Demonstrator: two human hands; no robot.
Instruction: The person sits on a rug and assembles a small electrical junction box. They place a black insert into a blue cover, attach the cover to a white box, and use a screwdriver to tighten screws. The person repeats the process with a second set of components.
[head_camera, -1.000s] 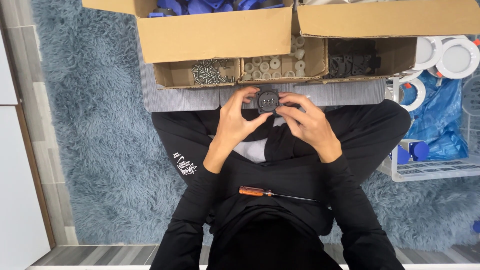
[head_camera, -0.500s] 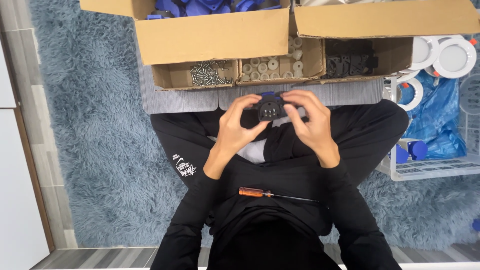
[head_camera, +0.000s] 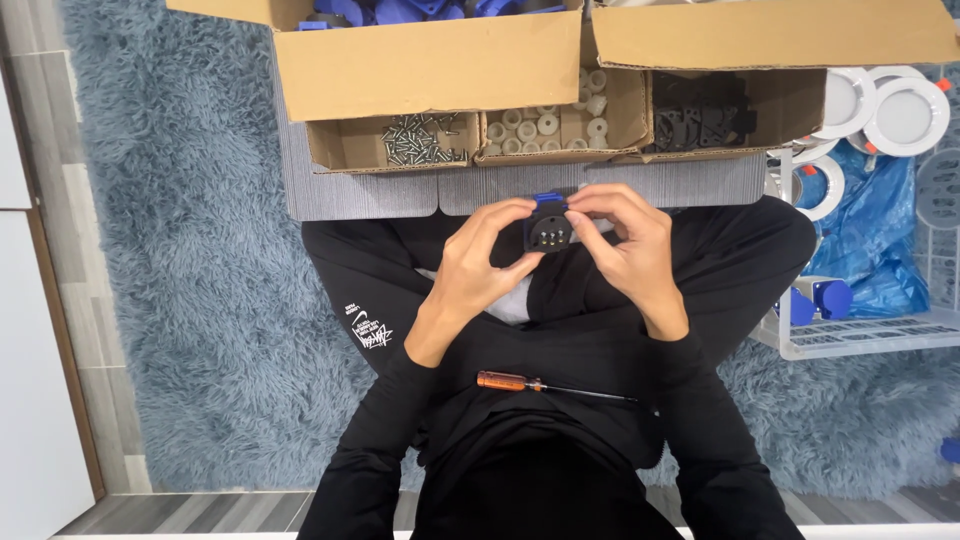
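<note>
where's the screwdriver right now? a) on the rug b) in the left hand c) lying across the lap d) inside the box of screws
c: the screwdriver lies across the lap, while the left hand and right hand both hold the small black and blue part.

Bright, even indoor light falls from above with no glare; shadows are soft, faint under the cardboard box flaps and around the person's dark clothing. Focus is sharp throughout, with slight wide-angle bending at the left and right edges
</note>
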